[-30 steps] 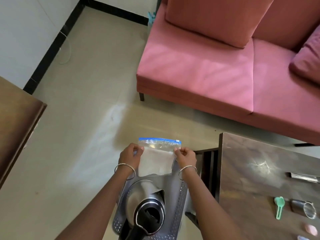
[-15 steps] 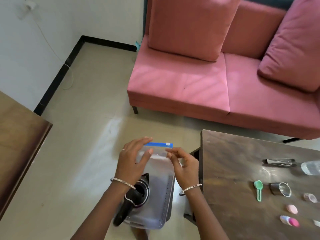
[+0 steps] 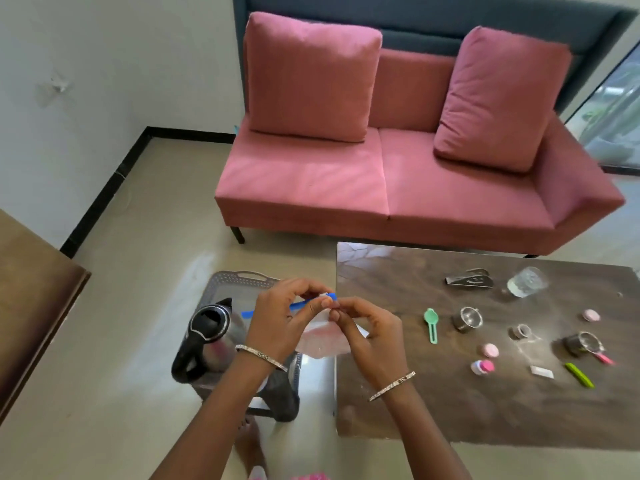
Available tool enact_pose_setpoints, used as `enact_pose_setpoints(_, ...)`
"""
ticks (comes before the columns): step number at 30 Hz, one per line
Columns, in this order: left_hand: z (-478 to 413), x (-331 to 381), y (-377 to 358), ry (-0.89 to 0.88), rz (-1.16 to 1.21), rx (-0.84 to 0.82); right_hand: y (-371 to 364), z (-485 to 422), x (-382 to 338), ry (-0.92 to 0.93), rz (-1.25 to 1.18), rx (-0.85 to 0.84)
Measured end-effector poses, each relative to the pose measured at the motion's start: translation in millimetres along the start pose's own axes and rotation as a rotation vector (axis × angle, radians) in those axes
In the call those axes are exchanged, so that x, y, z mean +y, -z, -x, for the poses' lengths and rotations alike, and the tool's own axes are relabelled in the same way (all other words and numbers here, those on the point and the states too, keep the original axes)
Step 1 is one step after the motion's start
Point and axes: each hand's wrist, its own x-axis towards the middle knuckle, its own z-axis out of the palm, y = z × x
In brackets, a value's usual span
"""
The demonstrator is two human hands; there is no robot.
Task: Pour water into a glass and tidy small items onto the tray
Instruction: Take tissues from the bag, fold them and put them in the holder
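My left hand [image 3: 280,318] and my right hand [image 3: 369,329] both pinch the blue zip strip of a clear plastic bag [image 3: 323,339], fingertips almost touching at its top. The bag hangs over a grey perforated tray [image 3: 239,278] that sits low beside the table. A steel kettle with a black handle [image 3: 207,336] stands on the tray's left part. On the dark wooden table [image 3: 398,403] stand a glass [image 3: 527,282], a green scoop [image 3: 432,323], steel cups [image 3: 467,318], pink caps [image 3: 489,350] and a green stick [image 3: 579,375].
A pink sofa [image 3: 381,174] with two cushions stands behind the table. A folded metal stand [image 3: 469,278] lies near the glass. Another wooden surface [image 3: 31,292] juts in at the left edge. My foot [image 3: 251,441] shows on the tiled floor below the tray.
The view has swung right and up, showing more of the table. My hands have come together along the bag's zip strip, from its two corners to one spot.
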Motion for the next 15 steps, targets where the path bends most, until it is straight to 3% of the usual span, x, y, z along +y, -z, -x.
enact_pose_setpoints(8, 66, 96, -84, -0.101, 0.029, 0.054, 118, 86, -10, 0.034, -0.161, 0.127)
enact_pose_setpoints(15, 84, 150, -137, -0.186, 0.050, -0.091, 192, 125, -3, -0.005, -0.166, 0.263)
